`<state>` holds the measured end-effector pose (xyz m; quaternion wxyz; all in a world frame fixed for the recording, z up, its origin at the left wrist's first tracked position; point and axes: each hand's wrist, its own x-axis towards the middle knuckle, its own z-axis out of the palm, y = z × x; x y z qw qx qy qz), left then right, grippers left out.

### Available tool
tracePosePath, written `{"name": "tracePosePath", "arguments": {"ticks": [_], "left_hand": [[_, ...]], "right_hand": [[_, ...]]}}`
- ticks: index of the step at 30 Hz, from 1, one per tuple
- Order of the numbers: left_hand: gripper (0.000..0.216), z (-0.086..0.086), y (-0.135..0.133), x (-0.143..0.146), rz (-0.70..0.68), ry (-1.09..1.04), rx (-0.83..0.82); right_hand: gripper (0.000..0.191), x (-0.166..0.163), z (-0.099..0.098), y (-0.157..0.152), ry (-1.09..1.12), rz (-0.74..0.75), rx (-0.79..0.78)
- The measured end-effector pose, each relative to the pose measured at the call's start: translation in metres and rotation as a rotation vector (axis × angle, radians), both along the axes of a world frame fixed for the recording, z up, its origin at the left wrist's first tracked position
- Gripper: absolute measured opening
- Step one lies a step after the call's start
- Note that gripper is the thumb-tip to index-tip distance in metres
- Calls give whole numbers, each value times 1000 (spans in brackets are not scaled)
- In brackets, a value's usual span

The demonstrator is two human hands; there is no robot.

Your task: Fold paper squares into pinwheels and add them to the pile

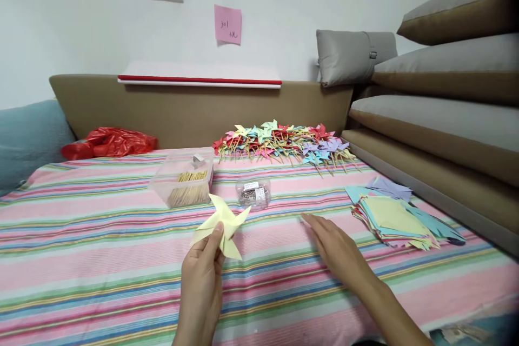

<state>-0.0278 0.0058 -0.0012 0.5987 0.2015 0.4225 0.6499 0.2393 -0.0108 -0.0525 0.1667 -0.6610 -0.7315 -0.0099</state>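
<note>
My left hand (205,270) pinches a pale yellow paper pinwheel (230,223), thumb pressed on its folds near the centre, blades spread outward. It is raised over the striped cloth, with no stick visible on it. To the right, my right hand (334,248) reaches low over the cloth with its fingers drawn together. A tiny dark speck shows under its fingertips, too small to name. Between and beyond the hands stands a small clear container (254,194) of little metal pieces with white labels. Left of that, a clear plastic box (162,181) holds many thin wooden sticks (188,194).
Finished pinwheels on sticks (279,143) lie heaped at the back. Coloured paper sheets (393,216) are stacked at right, beside piled cushions (438,130). A red plastic bag (111,142) lies back left. The striped cloth (101,248) covers the surface.
</note>
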Motion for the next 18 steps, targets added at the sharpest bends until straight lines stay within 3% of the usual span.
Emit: {"name": "tracePosePath", "arguments": {"ticks": [6,13,18], "left_hand": [[34,-6,0,5,-37,43,-17],[38,-4,-2,10,-34,64,-21],[36,-6,-3,12,-38,85,-13]], "right_hand": [[45,-9,-30,-10,208,-16,89],[28,15,-15,35,394,-124,43],[24,19,-16,57,486,-166,-46]]}}
